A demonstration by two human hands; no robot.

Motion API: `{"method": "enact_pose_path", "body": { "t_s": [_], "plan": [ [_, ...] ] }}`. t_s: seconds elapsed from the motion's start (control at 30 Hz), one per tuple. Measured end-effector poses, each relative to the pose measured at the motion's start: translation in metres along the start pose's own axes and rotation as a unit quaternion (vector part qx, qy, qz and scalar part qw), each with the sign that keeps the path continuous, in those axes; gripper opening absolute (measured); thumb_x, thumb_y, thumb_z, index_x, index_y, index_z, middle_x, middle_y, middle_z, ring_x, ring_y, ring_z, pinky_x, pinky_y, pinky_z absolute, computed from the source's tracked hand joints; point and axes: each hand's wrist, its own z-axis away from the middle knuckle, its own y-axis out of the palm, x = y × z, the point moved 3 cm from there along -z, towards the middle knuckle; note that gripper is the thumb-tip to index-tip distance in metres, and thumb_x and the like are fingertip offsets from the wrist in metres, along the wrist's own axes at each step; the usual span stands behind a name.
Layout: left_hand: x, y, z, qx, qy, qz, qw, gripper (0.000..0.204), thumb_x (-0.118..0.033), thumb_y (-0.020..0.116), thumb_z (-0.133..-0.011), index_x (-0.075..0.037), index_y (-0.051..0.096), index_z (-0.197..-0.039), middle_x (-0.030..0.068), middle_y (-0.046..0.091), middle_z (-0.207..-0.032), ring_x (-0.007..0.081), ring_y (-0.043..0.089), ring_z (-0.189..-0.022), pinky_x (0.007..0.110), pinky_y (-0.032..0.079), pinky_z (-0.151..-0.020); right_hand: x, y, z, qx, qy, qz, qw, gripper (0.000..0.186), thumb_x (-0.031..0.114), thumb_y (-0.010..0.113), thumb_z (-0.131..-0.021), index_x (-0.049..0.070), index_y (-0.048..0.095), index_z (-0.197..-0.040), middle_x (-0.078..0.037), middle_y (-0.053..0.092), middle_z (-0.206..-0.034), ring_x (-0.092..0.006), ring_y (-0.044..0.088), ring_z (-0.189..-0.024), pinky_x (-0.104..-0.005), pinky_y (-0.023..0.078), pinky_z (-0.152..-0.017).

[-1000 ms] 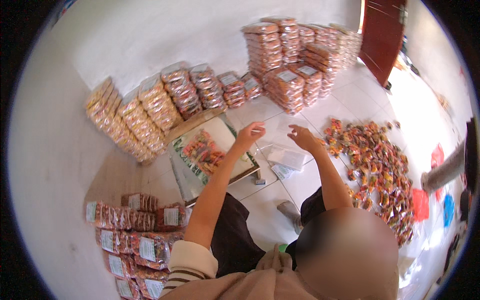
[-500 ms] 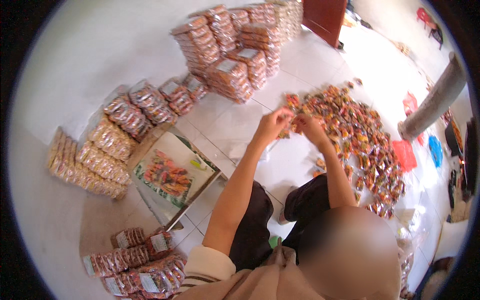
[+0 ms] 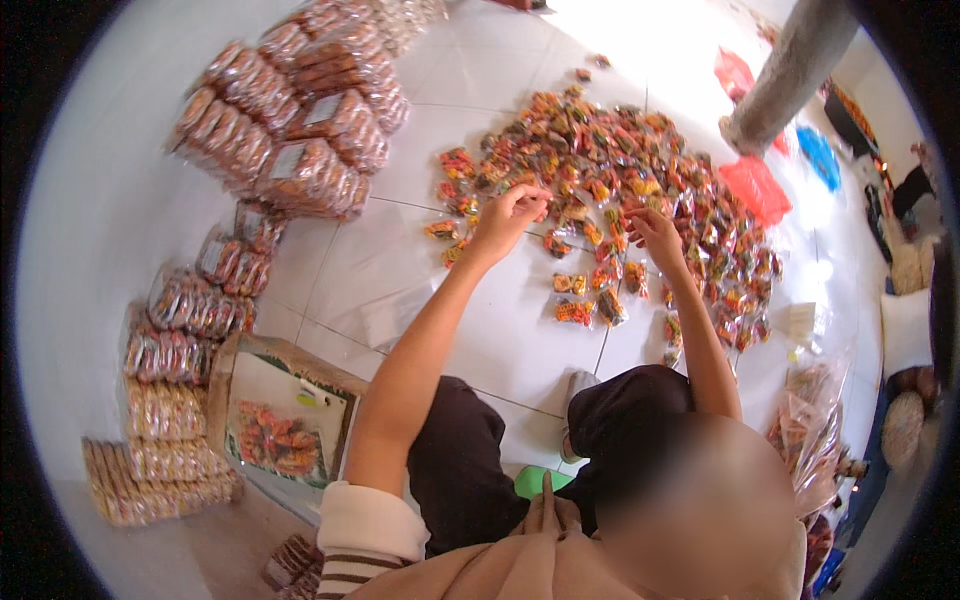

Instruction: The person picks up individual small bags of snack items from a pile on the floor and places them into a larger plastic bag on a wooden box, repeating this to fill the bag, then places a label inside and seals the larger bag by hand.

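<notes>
Left hand (image 3: 515, 218) near clear packets (image 3: 644, 186), colourful snacks (image 3: 574, 313) inside.

Grey pillar (image 3: 795, 75), red plastic (image 3: 756, 190) and blue plastic (image 3: 820, 158) near its base

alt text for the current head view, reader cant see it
A person's left hand and right hand hover with bent fingers over a loose heap of small clear-wrapped packets on a white tiled floor. At left, larger stacked bundles line a pale wall, near a wooden-edged board; at right lies crumpled red plastic.
</notes>
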Motion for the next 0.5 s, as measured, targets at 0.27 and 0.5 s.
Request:
{"method": "enact_pose_path", "body": {
  "t_s": [0.27, 0.5],
  "plan": [
    [0.141, 0.056, -0.029, 0.141, -0.134, -0.24, 0.951, 0.024, -0.019, 0.056, -0.083, -0.006, 0.058, -0.103, 0.0075, 0.063, -0.085, 0.017, 0.06, -0.079, 0.028, 0.046, -0.073, -0.103, 0.035, -0.004, 0.011, 0.143, -0.036, 0.989, 0.015, 0.009, 0.054, -0.084, 0.0, 0.06, -0.094, -0.011, 0.065, -0.083, -0.0153, 0.062, -0.074, -0.0279, 0.049, -0.065],
    [0.219, 0.136, -0.008, 0.188, -0.01, -0.373, 0.909, 0.042, -0.02, 0.068, -0.069, -0.007, 0.052, -0.106, 0.0102, 0.051, -0.101, 0.0275, 0.049, -0.097, 0.038, 0.042, -0.081, -0.178, 0.078, 0.016, 0.144, -0.088, 0.348, 0.922, 0.048, -0.005, 0.05, -0.07, 0.01, 0.052, -0.116, -0.006, 0.046, -0.121, -0.0287, 0.038, -0.112, -0.0407, 0.034, -0.091]
  ]
}}
